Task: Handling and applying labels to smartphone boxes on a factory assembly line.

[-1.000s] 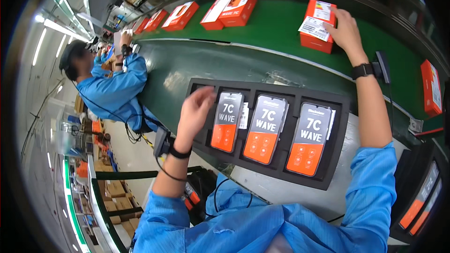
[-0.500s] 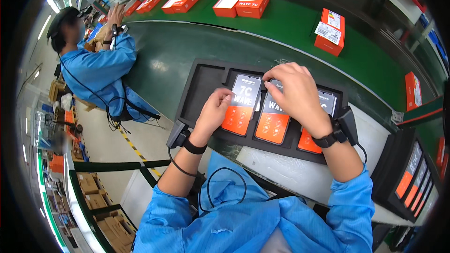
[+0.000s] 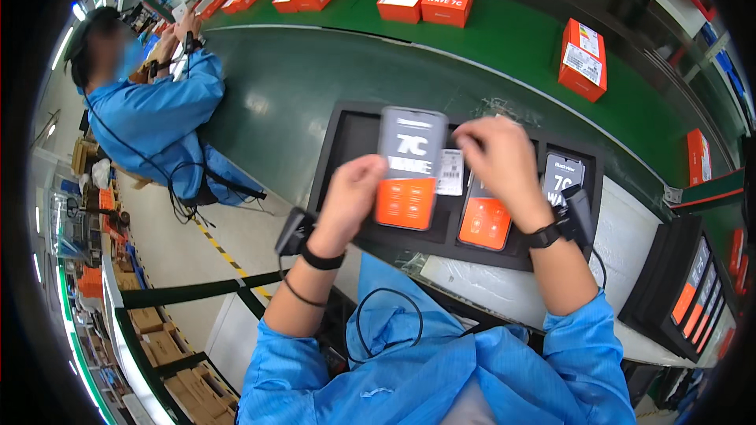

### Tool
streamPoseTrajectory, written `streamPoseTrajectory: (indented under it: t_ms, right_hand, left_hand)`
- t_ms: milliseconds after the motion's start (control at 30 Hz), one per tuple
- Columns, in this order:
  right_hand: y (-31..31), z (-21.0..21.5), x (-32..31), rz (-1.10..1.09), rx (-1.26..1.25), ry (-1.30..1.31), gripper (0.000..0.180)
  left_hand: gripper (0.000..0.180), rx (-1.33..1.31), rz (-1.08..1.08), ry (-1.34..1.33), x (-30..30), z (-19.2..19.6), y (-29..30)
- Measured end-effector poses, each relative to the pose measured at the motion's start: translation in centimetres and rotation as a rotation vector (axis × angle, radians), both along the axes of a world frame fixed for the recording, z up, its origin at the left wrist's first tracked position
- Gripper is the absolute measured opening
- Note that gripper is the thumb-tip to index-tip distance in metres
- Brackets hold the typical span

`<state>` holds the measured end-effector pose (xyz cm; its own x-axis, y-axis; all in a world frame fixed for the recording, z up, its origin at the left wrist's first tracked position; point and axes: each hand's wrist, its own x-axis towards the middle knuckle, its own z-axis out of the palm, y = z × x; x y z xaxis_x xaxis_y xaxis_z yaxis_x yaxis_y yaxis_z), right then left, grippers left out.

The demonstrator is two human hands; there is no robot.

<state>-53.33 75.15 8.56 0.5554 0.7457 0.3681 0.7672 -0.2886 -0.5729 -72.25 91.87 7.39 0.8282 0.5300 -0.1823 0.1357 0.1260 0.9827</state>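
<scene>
My left hand (image 3: 354, 193) is closed on the left edge of a smartphone (image 3: 405, 205) whose film is grey above and orange below. The phone is raised over the left part of a black foam tray (image 3: 335, 157). Just right of it shows a white printed label (image 3: 450, 173); what it is fixed to, I cannot tell. My right hand (image 3: 500, 153) is above a second phone (image 3: 484, 220) in the tray and covers its top. Its fingers are drawn together near the raised phone's upper right; anything between them is too small to make out. A third phone (image 3: 563, 173) lies partly behind my right wrist.
Orange-and-white phone boxes (image 3: 449, 0) stand along the green conveyor (image 3: 504, 39) beyond the bench (image 3: 276, 86). Another box (image 3: 583, 63) stands farther right. Stacked black trays with several phones (image 3: 681, 291) are at the right. A person in blue (image 3: 157, 102) works at the left.
My left hand has lifted the left phone from its slot, and the white label beside it has come into fuller view. My right hand has shifted slightly. The boxes appear farther right.
</scene>
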Motion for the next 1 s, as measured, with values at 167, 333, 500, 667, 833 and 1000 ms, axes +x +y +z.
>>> streamPoseTrajectory:
  t_ms: [167,333,500,667,833,1000]
  right_hand:
    - [1.5,-0.5,-4.0,0.097,-0.367,-0.296,0.052]
    - [1.1,-1.4,-3.1,0.245,-0.234,-0.168,0.047]
    - [2.6,-3.2,-3.2,0.375,-0.118,0.058,0.038]
    - [2.9,-3.7,-3.1,0.388,-0.115,0.016,0.035]
    - [2.8,-4.4,-2.7,0.347,0.084,0.050,0.018]
    - [2.9,-4.1,-3.0,0.311,0.052,0.020,0.014]
  left_hand:
    - [0.031,-0.216,0.153,-0.182,4.6,3.5,7.7]
    - [0.034,0.050,0.165,-0.201,18.6,4.0,14.9]
    - [0.035,0.771,0.272,-0.109,33.3,1.8,24.6]
    - [0.038,1.082,0.333,0.203,39.8,1.8,24.8]
    - [0.075,1.393,0.192,0.493,42.0,-2.3,17.9]
    - [0.090,1.527,-0.014,0.385,42.9,-1.8,14.2]
